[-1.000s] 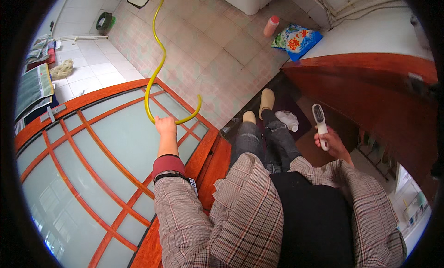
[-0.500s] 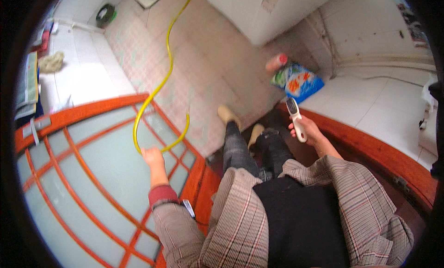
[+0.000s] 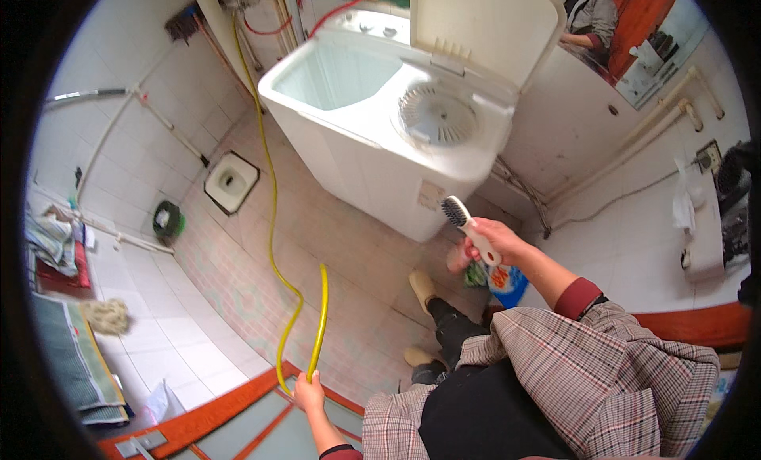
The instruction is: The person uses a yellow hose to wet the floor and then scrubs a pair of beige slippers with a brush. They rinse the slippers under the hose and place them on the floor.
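My left hand (image 3: 309, 394) is closed around the end of a yellow hose (image 3: 272, 222), low in the view just above the orange-framed glass door panel (image 3: 238, 420) lying below me. From my fist the hose stands up, loops back down beside itself, then runs away across the tiled floor (image 3: 317, 246) toward the pipes on the far wall. My right hand (image 3: 489, 242) is wrapped tight around the white handle of a scrub brush (image 3: 468, 225), its dark bristle head pointing up and away, close to the front corner of the white twin-tub washing machine (image 3: 380, 135). A blue detergent bag (image 3: 504, 281) lies on the floor just under that hand. The machine's lid stands open. Further left, a squat toilet pan (image 3: 231, 182) sits in the floor, with a green bucket (image 3: 167, 220) near it.
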The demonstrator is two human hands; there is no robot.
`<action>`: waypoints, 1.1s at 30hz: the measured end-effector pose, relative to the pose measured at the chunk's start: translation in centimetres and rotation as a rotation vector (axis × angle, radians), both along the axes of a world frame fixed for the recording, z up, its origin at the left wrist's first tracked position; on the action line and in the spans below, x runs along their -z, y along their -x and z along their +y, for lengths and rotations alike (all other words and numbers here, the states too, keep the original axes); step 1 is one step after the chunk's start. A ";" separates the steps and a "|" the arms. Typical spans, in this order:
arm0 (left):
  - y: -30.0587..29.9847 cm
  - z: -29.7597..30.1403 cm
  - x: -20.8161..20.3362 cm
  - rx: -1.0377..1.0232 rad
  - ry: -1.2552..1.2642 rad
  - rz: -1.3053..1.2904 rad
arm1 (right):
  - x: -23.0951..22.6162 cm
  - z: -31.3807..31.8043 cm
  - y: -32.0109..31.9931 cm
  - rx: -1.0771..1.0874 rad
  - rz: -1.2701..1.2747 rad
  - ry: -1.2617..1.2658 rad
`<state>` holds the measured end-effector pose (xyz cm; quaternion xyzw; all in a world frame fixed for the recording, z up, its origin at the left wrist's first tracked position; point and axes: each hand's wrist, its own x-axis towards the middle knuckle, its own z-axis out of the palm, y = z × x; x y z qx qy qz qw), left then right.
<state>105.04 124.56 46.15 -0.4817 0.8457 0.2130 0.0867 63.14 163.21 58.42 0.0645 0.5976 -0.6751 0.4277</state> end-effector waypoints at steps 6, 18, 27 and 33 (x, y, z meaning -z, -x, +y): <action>8.3 -6.0 -0.8 -0.146 0.028 0.111 | -2.8 -3.3 14.2 0.161 0.053 0.105; 19.1 -12.7 -7.6 -0.362 -0.477 0.794 | -6.2 -23.6 32.2 -0.149 0.226 0.029; 31.1 -22.9 -15.6 -0.036 -0.786 0.947 | -3.7 -43.5 35.7 -0.169 0.194 0.112; 37.0 -26.7 -15.3 0.046 -0.799 0.949 | -5.2 -44.8 39.5 -0.089 0.244 0.152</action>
